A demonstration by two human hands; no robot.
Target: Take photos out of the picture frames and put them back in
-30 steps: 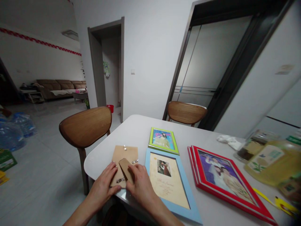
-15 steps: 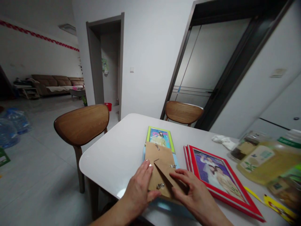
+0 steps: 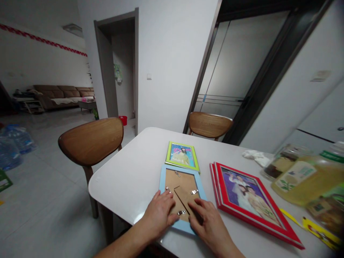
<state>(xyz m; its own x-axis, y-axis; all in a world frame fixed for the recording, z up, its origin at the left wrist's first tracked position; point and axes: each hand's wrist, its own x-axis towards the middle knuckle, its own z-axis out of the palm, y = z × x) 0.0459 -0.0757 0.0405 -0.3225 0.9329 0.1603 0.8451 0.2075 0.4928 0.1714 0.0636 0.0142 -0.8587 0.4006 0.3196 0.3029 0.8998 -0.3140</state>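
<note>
A light blue picture frame point(image 3: 162, 176) lies face down on the table in front of me. Its brown backing board point(image 3: 185, 180), with a fold-out stand flap point(image 3: 182, 195) and several metal clips, sits within the frame's border. My left hand point(image 3: 160, 210) is open, fingers spread on the left side of the board, thumb near the lower clip. On the right side, my right hand point(image 3: 206, 220) rests with thumb and fingers apart, touching the board beside the flap; its palm hides the frame's lower right corner. Just beyond lies a lime-green framed photo point(image 3: 182, 156).
Stacked red picture frames point(image 3: 249, 200) lie to the right. Past them are a yellow utility knife point(image 3: 319, 231), a large bottle of yellow liquid point(image 3: 303, 179), a jar point(image 3: 282, 163) and crumpled tissue point(image 3: 255, 156). Wooden chairs point(image 3: 94, 139) stand around the white table point(image 3: 120, 186).
The backing board, which lay raised and overlapping the green frame, has come down into the blue frame. Both hands have shifted slightly toward me and left with it.
</note>
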